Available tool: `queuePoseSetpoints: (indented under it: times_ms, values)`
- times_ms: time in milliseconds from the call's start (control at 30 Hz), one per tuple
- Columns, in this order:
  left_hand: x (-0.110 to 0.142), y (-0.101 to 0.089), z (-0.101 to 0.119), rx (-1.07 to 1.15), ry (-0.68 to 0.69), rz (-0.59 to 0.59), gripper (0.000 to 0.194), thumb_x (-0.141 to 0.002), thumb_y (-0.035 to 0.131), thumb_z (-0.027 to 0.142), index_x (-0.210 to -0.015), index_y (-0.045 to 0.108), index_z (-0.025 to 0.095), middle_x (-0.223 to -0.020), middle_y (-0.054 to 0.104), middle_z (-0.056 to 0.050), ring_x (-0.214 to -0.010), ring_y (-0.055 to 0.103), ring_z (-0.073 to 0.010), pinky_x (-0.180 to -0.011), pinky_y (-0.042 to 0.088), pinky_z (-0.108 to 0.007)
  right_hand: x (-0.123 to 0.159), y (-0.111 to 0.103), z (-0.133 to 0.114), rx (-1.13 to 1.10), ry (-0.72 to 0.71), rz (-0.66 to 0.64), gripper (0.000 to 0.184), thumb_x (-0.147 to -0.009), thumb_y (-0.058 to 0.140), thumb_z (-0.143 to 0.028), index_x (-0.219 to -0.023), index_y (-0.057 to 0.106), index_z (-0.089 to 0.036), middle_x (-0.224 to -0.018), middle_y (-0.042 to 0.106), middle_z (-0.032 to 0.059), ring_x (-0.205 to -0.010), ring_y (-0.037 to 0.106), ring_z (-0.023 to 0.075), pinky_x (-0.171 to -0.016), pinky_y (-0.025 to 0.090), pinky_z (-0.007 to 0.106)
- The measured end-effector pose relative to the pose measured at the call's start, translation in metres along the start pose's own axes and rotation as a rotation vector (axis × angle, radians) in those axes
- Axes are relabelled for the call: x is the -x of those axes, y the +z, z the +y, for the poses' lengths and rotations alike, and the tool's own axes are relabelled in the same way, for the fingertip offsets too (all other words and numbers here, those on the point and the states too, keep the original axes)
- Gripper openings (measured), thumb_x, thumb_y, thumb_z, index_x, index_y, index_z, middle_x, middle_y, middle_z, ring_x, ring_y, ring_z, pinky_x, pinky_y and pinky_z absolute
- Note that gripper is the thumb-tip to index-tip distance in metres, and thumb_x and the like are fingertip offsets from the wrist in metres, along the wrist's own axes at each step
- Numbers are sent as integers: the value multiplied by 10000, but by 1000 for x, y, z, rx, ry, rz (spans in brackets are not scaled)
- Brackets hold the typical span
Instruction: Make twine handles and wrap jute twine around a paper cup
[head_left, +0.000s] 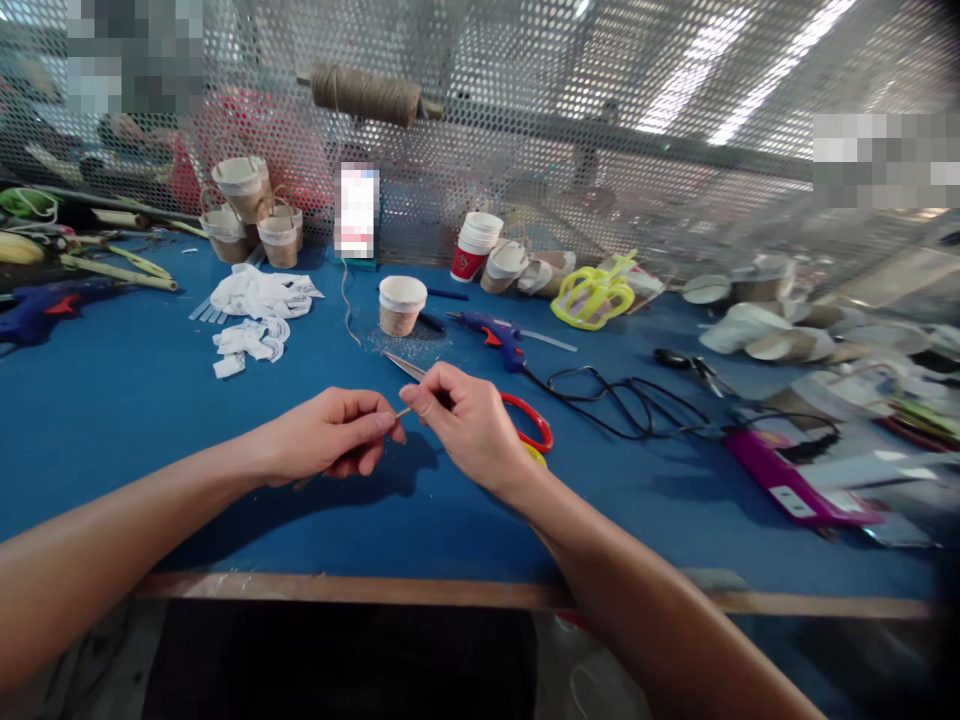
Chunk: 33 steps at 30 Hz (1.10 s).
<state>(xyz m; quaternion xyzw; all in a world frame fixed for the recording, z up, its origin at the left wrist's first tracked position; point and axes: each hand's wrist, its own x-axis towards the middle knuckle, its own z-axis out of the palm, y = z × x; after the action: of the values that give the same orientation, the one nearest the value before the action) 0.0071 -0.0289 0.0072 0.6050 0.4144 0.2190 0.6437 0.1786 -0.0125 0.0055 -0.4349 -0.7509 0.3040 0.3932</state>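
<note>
A short, thin piece of twine (403,412) stretches between my two hands above the blue table. One end is pinched by the fingertips of my left hand (341,435). The thumb and forefinger of my right hand (469,415) close on the other end. Scissors (537,424) with red and yellow handles lie behind and beneath my right hand, which hides their middle; the blades point up and left. Beyond the hands a small paper cup (401,306) wrapped in brown twine, with a white rim, stands upright.
A blue glue gun (495,335) trails a black cord to a purple power strip (799,475). White lace strips (262,295) lie at left, near stacked wrapped cups (244,190). Paper cups (476,245) and a yellow crown-shaped thing (596,295) stand at the back. A twine spool (365,95) hangs on the mesh.
</note>
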Motion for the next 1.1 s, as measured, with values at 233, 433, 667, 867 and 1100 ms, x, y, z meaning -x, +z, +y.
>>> queuePoseSetpoints:
  times_ms: [233,433,667,867,1100]
  values:
    - [0,0,-1,56,-4,-6,270,-874,414,369,-786,533,143,-492,465,62,-372,316,-33,-369,234,-151,-3,-3,3,-267,203,-85,513,-799,333,-628,-670,515,-166,-556,516,-5,-464,456,80,-428,360,217]
    - [-1,-2,-1,120,-26,-3,269,-873,412,370,-793,536,144,-476,459,65,-359,304,-33,-364,223,-153,-3,-4,0,-225,86,-118,340,-753,538,-511,-697,507,-177,-582,495,-34,-500,429,74,-469,355,219]
    - [-1,-1,-1,94,-36,-11,275,-871,416,380,-786,542,150,-483,472,62,-360,331,-35,-365,238,-152,-2,-1,3,-156,123,-75,402,-789,474,-522,-578,458,-180,-512,464,-33,-481,409,79,-459,320,226]
    - [0,-3,0,213,-58,-33,267,-880,410,350,-772,538,142,-460,462,53,-346,311,-32,-350,204,-147,-9,-3,6,-612,331,-43,404,-753,532,-527,-614,526,-148,-612,526,-7,-523,482,72,-489,388,216]
    - [-3,-7,-2,317,-43,-58,257,-841,480,372,-781,542,130,-439,436,54,-330,285,-30,-333,169,-149,-8,-6,3,-757,375,-86,328,-741,609,-415,-628,414,-177,-469,441,-84,-370,317,26,-340,210,163]
